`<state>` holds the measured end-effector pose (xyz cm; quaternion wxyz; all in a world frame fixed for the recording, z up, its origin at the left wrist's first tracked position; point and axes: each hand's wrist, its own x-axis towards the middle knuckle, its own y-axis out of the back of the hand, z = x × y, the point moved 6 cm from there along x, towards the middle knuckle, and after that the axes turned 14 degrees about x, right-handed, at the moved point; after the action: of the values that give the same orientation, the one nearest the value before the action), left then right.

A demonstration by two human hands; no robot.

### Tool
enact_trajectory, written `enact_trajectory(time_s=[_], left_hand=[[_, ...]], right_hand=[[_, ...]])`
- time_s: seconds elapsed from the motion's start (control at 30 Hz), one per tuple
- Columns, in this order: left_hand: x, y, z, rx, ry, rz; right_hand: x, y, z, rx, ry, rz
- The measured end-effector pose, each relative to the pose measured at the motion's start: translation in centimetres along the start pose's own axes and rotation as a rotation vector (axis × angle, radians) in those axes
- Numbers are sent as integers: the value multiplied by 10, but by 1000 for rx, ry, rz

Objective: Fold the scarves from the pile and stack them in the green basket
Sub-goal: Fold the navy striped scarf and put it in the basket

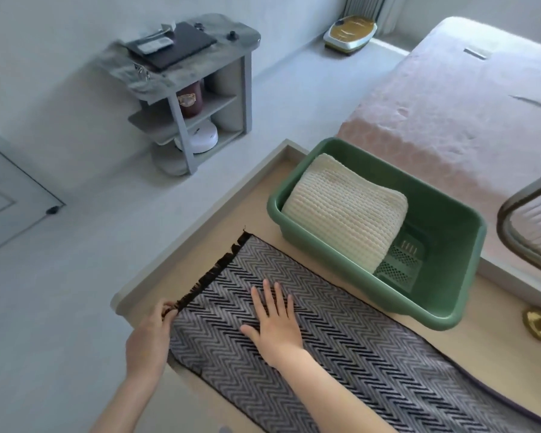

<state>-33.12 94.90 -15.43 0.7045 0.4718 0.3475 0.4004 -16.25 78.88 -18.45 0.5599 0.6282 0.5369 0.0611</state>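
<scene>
On beige tabletop (294,220): herringbone scarf (341,339) flat beside green basket (431,310). Left hand (150,335) pinches fringe corner, right hand (274,321) splayed flat. Advice: keep right pinned, match edges before creasing.

Folded scarf (344,210) in basket (444,232), spread scarf (372,354) before it, both on apparent table (256,214)
</scene>
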Motion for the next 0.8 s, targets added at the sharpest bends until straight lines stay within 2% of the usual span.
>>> enact_trajectory(time_s=[0.1,0.27,0.33,0.4,0.47,0.57,0.67,0.8], left_hand=[[15,2,2,51,-63,48],[-1,0,26,118,-256,230],[-24,-13,45,111,-369,204],[-45,-33,59,140,-456,86],[-51,-52,60,189,-451,-24],[-41,-68,42,317,-337,-100],[-34,-72,28,402,-327,-117],[-24,-66,16,421,-347,-90]], right_hand=[[17,5,-11,2,8,48],[33,4,-14,34,-20,94],[34,10,-13,15,-13,182],[26,14,-5,11,-16,235],[13,10,11,-33,-12,255],[-11,1,42,-111,-22,293],[-22,-7,57,-125,-58,262],[-16,-10,43,-75,-94,267]])
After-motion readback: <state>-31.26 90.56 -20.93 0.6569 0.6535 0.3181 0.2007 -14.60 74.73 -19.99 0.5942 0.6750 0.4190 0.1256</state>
